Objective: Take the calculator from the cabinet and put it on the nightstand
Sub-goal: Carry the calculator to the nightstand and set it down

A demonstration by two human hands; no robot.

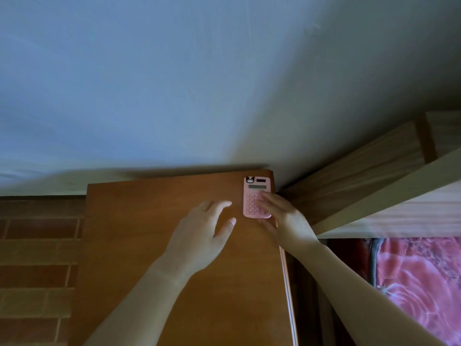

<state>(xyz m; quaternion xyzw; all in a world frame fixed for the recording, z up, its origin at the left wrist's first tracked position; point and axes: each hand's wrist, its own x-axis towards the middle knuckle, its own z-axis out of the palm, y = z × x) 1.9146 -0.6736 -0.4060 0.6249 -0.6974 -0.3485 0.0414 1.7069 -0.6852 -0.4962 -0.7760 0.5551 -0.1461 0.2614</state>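
Two bare forearms come up from the bottom edge, both reaching over a brown wooden cabinet top (154, 245). Dim light, some motion blur on the fingers.

Left hand (199, 236): palm down over the wood, fingers spread and loosely curled, thumb out to the right. Holds nothing. Can't tell if it touches the surface or floats just above it. It sits just left of the calculator, with a gap of bare wood between thumb tip and the calculator's edge.

Right hand (287, 221): palm down, fingers extended and slightly splayed, laid over the lower right part of the pink calculator (254, 196). Fingertips cover some keys on the right side; thumb seems to sit near the bottom edge. Hand is not closed around it; no clear pinch visible. Whether the fingers press on it or only hover, can't tell because of blur.

Calculator: lies flat on the cabinet top at the far right corner, long side running away from the camera, close to the right edge. Display and small solar strip at the far end, cartoon face sticker at the far left corner, key grid nearer.

Left of the cabinet: brick wall (37, 258). Right, lower down: pink patterned fabric (419, 283). Right and farther: pale wooden beams (374, 176). Beyond everything, plain bluish wall (199, 83).
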